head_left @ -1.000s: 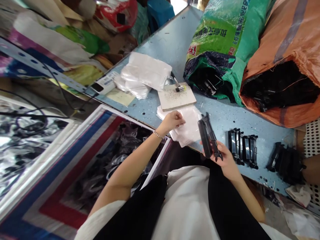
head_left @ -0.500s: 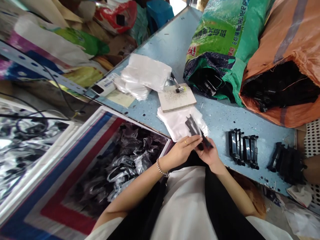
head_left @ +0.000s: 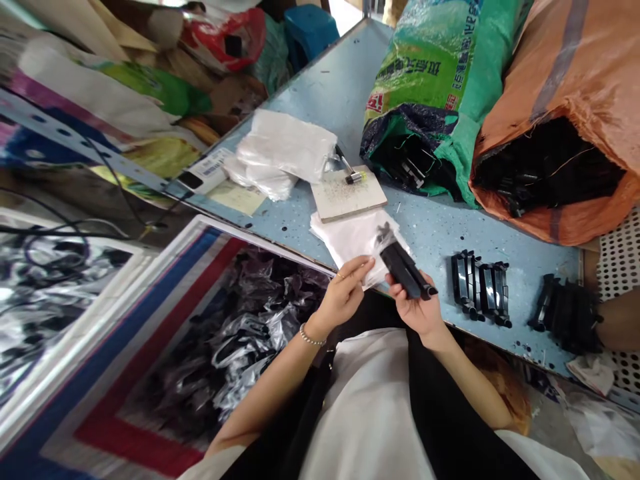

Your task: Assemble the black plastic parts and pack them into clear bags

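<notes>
My right hand [head_left: 417, 308] grips a black plastic part [head_left: 404, 268] from below, its long body slanting up and to the left. Clear film [head_left: 384, 239] glints around the far end of this part. My left hand [head_left: 345, 290] is just left of it, thumb and fingers drawn together; whether a film edge is pinched between them cannot be made out. Beneath the part lies a stack of clear plastic bags [head_left: 337, 237]. Several glossy black parts [head_left: 481, 287] stand in a row to the right, and more dark parts [head_left: 567, 313] sit beyond them.
A pen [head_left: 345, 163] rests on a speckled board [head_left: 347, 197] beside more plastic bags [head_left: 285, 147]. Green [head_left: 435, 87] and orange sacks [head_left: 560, 133] holding black parts lie on the blue table [head_left: 300, 230]. At left below, a striped-lined bin [head_left: 150, 380] holds bagged black items [head_left: 245, 327].
My left hand has drawn back leftward from the black part. My right hand keeps hold of it, now showing more of its length. The whole view has shifted slightly.
</notes>
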`<control>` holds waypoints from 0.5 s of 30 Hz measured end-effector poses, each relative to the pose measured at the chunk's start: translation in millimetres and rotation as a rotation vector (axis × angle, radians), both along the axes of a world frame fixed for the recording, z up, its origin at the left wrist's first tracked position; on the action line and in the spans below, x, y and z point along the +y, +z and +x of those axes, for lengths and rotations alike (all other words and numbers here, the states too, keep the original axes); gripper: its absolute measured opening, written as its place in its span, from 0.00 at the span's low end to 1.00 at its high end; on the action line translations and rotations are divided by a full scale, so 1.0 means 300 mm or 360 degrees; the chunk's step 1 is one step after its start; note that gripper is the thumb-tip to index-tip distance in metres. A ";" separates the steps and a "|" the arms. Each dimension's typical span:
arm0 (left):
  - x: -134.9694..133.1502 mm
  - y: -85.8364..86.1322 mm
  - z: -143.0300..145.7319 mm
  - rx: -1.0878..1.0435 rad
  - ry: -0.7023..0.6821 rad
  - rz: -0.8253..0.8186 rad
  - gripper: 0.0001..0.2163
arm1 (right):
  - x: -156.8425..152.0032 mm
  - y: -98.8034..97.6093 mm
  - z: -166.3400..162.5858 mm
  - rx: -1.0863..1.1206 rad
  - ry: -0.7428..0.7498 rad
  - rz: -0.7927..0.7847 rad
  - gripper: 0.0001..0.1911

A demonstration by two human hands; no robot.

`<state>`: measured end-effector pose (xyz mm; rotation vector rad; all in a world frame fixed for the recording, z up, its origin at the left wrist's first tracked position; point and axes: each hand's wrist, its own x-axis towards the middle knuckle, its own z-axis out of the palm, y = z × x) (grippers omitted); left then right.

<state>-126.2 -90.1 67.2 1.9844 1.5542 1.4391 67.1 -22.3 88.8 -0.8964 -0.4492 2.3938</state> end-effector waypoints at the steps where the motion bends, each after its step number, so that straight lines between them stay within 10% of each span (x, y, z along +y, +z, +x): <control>1: -0.001 0.003 0.002 0.0008 0.0029 0.0029 0.32 | 0.005 0.007 0.000 0.0070 0.0005 -0.0063 0.21; 8: -0.015 0.038 0.093 0.0283 -0.0320 0.0085 0.35 | -0.032 -0.004 -0.044 -0.0619 -0.0347 0.0672 0.12; 15: -0.105 0.129 -0.026 0.0173 0.0029 -0.0147 0.12 | -0.046 0.080 0.074 -0.0648 0.0501 0.1623 0.21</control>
